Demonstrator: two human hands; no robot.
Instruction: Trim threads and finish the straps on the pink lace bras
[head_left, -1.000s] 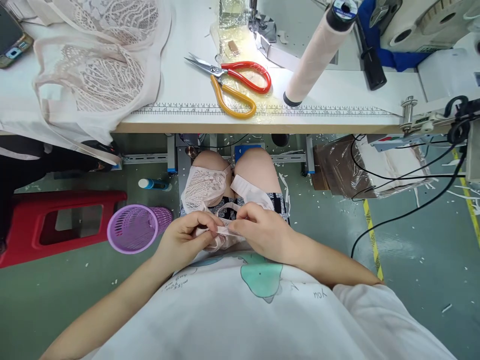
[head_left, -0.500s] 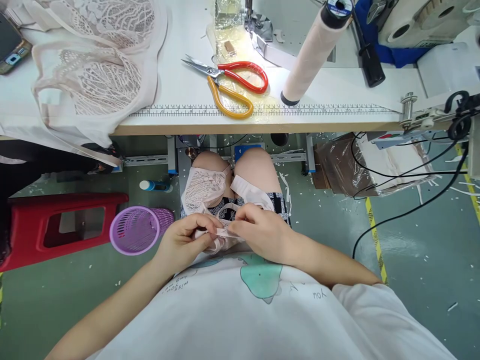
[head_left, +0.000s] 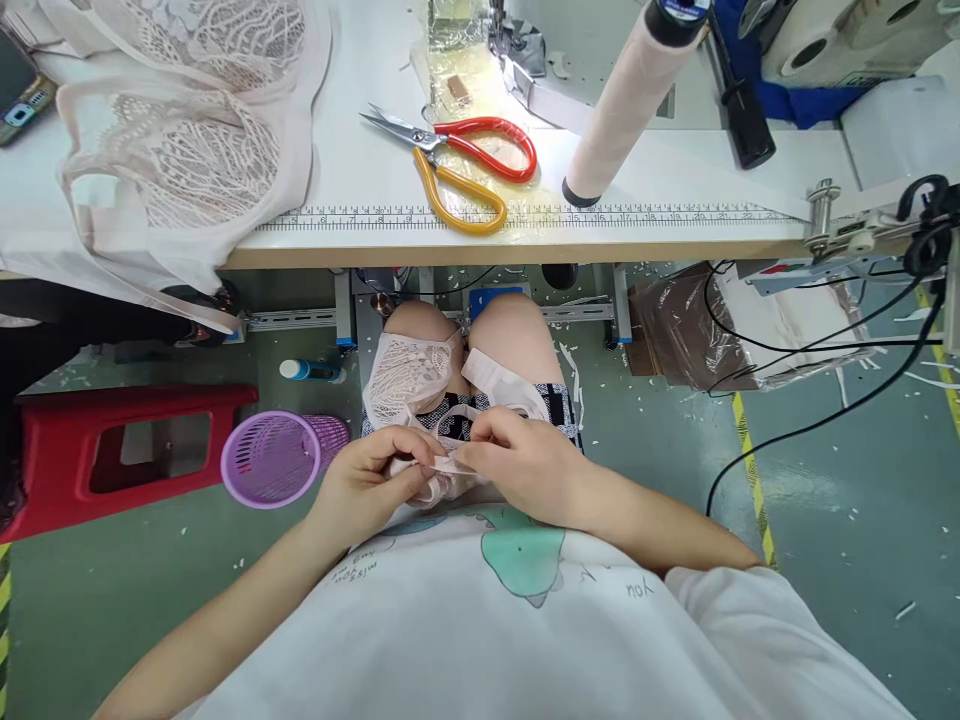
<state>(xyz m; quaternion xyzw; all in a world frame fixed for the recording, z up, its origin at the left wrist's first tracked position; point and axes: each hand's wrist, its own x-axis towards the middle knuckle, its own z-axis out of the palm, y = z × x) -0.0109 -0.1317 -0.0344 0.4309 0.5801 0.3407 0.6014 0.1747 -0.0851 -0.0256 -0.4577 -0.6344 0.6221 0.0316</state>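
Note:
A pale pink lace bra (head_left: 411,378) lies across my lap, one lace cup over a thigh and a plain band over the other. Just in front of my shirt, my left hand (head_left: 375,470) pinches the bra's strap between thumb and fingers. Close beside it, my right hand (head_left: 525,465) is closed on the same strap, the thumb pressed to the bent forefinger. A short stretch of strap shows between the two hands. My fingers partly hide the bunched fabric beneath.
On the table are snips with red and orange handles (head_left: 450,150), a thread cone (head_left: 626,110), more lace bras (head_left: 202,150) and a black-handled tool (head_left: 746,125). A printed ruler (head_left: 360,218) runs along its edge. Below stand a purple basket (head_left: 270,460), a red stool (head_left: 52,460) and hanging cables (head_left: 840,400).
The view has shifted very slightly, so the table things sit a little differently in the picture. Both hands keep the same hold on the strap.

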